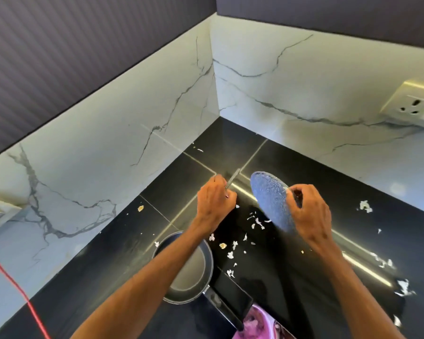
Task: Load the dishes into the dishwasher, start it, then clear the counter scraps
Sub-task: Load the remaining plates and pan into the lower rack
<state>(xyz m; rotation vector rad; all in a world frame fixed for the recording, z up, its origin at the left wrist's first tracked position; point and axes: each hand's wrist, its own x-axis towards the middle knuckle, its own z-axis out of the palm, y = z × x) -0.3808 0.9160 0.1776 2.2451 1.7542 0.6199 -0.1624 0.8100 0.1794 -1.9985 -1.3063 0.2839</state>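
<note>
Speckled plate (269, 196) gripped by right hand (309, 211), 3 o'clock; utensil (233, 178) pinched by left hand (214, 201); so tilted, easily dropped tbh.

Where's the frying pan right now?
Head view, lower centre: the frying pan sits on the black counter, partly under the left forearm, with white scraps just to its right.

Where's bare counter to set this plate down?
Bare counter lies behind the plate, toward the right wall. Another patch sits left of the pan, up to the left wall. Crowded: scraps litter the middle between plate and pan, and the right edge.
</note>
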